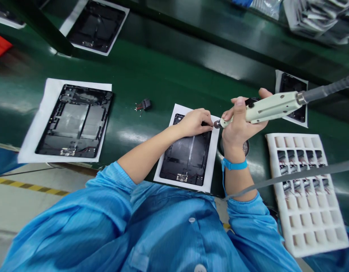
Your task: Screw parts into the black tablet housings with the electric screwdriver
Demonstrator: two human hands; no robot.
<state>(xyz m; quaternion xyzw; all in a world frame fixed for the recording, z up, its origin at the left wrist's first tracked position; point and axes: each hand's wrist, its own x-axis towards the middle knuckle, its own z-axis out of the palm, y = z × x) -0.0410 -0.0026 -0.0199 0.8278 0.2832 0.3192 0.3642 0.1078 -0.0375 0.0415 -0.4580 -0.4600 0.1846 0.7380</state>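
Observation:
In front of me an opened black tablet (181,158) lies on a white sheet (214,151). My left hand (195,122) rests over its upper part, with thumb and fingers pinched together at the upper right corner. Whatever sits between those fingertips is too small to make out. My right hand (238,122) is wrapped round a pale green electric screwdriver (273,107), held nearly level. Its bit points left and meets the left fingertips at the tablet's corner. A round dish of small parts (246,147) is partly hidden behind my right wrist, which wears a blue strap (235,164).
To the right stands a white foam tray (299,141) with small wired parts in several pockets. Left is another opened tablet (75,121) on a sheet. A small black wired part (143,105) lies between the tablets. A grey cable (290,175) crosses above the tray.

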